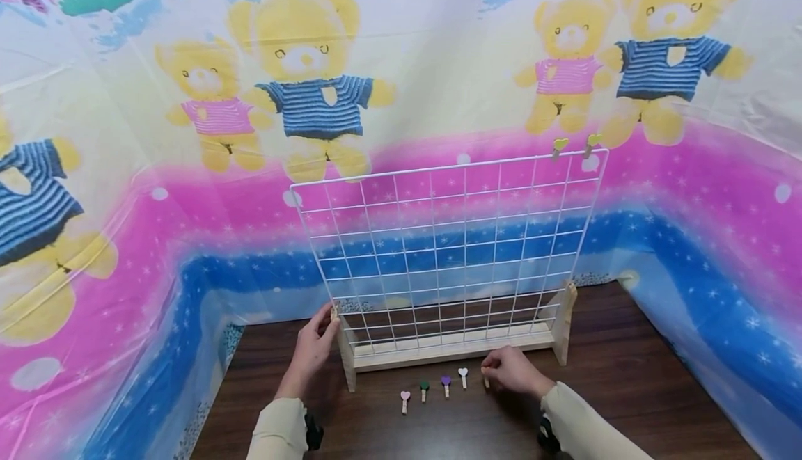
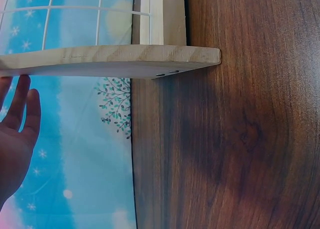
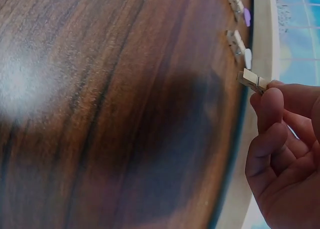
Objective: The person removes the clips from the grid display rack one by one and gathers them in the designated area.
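Note:
A white wire grid [image 1: 438,169] stands upright in a pale wooden base [image 1: 451,349]. My left hand [image 1: 313,349] grips the upper end of the base's left side board [image 2: 150,54], its fingertips against the wood in the left wrist view. In front of the base, my right hand [image 1: 514,371] pinches a small wooden clothespin [image 3: 251,80] between thumb and index finger; its far end is hidden by the fingers. To its left, clothespins with pink [image 1: 404,401], green [image 1: 424,390], purple [image 1: 446,385] and white [image 1: 463,377] hearts lie in a slanting row.
Two clothespins with yellow hearts, one [image 1: 559,147] left of the other [image 1: 592,144], are clipped to the grid's top bar near its right corner. A dark wooden table [image 1: 614,376] carries everything. Behind it hangs a bear-patterned cloth [image 1: 438,98].

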Available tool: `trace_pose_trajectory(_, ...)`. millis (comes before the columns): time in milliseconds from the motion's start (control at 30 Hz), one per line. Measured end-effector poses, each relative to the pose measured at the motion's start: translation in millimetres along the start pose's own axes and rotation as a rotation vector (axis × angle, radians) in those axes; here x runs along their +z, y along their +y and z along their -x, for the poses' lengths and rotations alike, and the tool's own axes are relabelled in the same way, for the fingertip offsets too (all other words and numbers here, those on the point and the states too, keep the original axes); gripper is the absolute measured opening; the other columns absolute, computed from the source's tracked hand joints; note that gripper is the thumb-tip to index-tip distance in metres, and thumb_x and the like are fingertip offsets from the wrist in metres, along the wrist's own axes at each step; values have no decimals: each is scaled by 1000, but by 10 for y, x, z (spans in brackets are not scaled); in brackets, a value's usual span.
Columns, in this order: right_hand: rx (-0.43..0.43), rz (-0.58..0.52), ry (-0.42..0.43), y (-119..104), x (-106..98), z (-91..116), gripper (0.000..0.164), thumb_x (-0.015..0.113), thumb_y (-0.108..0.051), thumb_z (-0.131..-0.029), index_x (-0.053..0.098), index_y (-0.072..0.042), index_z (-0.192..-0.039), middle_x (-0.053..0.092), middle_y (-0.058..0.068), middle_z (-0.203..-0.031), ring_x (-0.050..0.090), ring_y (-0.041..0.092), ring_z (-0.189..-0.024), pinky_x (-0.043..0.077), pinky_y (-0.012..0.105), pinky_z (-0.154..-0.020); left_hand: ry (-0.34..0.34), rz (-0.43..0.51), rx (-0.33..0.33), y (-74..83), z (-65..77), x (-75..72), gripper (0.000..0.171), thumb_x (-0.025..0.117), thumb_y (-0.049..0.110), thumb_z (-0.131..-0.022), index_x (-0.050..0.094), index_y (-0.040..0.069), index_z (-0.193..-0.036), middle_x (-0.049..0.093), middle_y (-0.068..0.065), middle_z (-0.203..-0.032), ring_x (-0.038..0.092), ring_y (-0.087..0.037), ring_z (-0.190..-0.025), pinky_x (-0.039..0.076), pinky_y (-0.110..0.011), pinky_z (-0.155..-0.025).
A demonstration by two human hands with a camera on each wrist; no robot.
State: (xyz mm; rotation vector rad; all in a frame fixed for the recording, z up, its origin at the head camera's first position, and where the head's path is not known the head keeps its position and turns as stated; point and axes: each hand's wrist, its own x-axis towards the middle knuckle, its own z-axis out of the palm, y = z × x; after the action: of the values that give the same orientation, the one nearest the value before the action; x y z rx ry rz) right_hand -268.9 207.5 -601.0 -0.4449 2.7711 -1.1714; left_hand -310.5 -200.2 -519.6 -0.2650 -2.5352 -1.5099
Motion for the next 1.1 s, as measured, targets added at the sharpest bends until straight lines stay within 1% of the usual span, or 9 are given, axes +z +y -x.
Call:
trace_pose_trajectory(267,40,-41,-11,120,98,-15,5,66,-7,-87,69,-4,-87,59,-4,-67,54,11,-48,45,27,-46,9,3,8,-9,0,4,43,53,21,-99,47,10,-140,57,-19,-125,55,-32,-111,47,-48,-87)
trace_pose_trajectory(533,17,-9,7,191,136,-30,6,65,-9,-89,68,-6,-84,56,-5,-66,52,9,-46,45,26,-45,6,13,14,-12,-4,8,43,52,21,-99,46,9,-140,57,-20,-125,55,-33,-110,47,-48,-87)
trace_pose_trajectory(767,30,15,6,179,151,-39,5,64,-9,-90,66,-7,-85,56,-3,-70,52,10,-49,45,26,-46,8,8,15,-11,-3,10,43,52,22,-99,46,9,-140,57,-20,-123,56,-33,-109,48,-48,-86)
trace_pose_trajectory(900,-15,102,28,200,166,-58,6,65,-12,-90,67,-9,-85,59,-5,-75,55,10,-63,47,29,-58,13,8,21,-11,0,12,43,52,22,-99,46,9,-140,57,-20,-123,56,-33,-109,48,-49,-85)
trace_pose_trajectory(1000,-46,151,48,217,175,-69,7,65,-14,-89,68,-9,-85,61,-6,-79,55,11,-73,47,31,-67,12,11,19,-11,3,12,43,52,21,-99,47,9,-140,57,-20,-123,56,-33,-109,48,-49,-86)
trace_pose_trajectory(1100,-49,143,57,224,183,-74,9,67,-15,-88,68,-6,-86,63,-5,-80,57,13,-75,47,33,-68,9,7,19,-6,3,5,43,52,21,-99,46,9,-140,57,-21,-122,56,-34,-109,48,-49,-86)
